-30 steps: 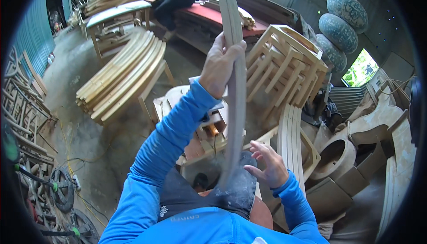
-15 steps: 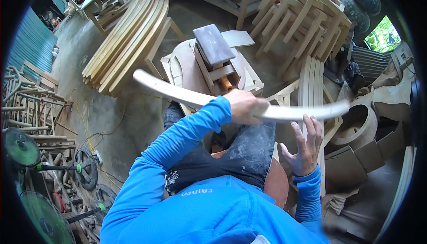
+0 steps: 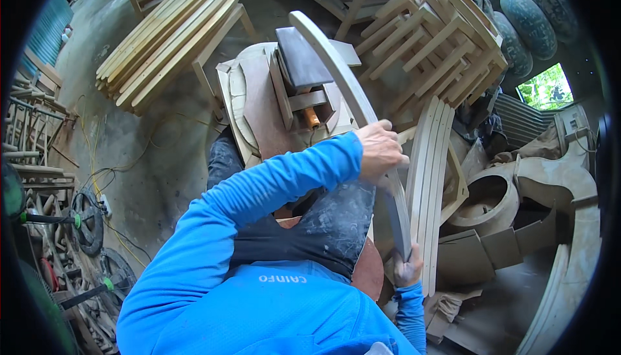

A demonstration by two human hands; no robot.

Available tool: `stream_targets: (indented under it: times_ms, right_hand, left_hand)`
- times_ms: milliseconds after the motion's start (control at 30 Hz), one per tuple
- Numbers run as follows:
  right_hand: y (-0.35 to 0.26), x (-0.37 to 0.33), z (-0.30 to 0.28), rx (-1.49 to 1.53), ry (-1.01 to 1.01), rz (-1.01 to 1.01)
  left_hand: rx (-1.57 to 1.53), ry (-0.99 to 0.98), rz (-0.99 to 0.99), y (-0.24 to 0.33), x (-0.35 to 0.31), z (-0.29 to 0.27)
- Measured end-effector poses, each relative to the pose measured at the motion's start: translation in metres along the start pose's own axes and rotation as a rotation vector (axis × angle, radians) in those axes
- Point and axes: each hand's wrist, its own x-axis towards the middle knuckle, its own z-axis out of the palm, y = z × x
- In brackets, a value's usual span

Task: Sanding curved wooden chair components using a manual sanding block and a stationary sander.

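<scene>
My left hand (image 3: 381, 151) is wrapped around the middle of a curved wooden slat (image 3: 339, 70). At the slat's near end, my right hand (image 3: 407, 268) is closed on it. The slat slants from the far middle down toward my right side, and its far end passes in front of a grey flat-topped block (image 3: 301, 61). That block sits on a wooden stand (image 3: 259, 109) between my knees, with an orange handle-like part (image 3: 311, 118) below it. Right beside the held slat lies a row of similar curved slats (image 3: 430, 193).
A large stack of curved slats (image 3: 174, 38) stands far left, and joined wooden frames (image 3: 433, 38) are piled far right. A round pale duct-like housing (image 3: 485, 203) and cardboard (image 3: 462, 258) lie to the right. Yellow cord (image 3: 97, 161) and wheels (image 3: 87, 222) are on the left.
The slat has swung from lying crosswise to pointing away from me, its left end now far. My right hand, open before, has closed on the near end. My left hand moved right.
</scene>
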Motion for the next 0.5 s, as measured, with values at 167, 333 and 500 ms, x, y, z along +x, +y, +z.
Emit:
stream_targets:
  times_ms: [167,333,500]
  right_hand:
    - [-0.031,0.017,0.018,-0.064,-0.074,-0.013]
    - [-0.073,0.085,0.029,-0.217,-0.244,-0.076]
    - [-0.126,0.229,0.071,-0.428,-0.335,-0.262]
  left_hand:
    - [0.062,0.41,-0.238,-0.027,-0.04,0.047]
    - [0.002,0.61,-0.44,-0.078,-0.055,0.058]
    - [-0.147,0.848,-0.743,-0.107,-0.108,0.061]
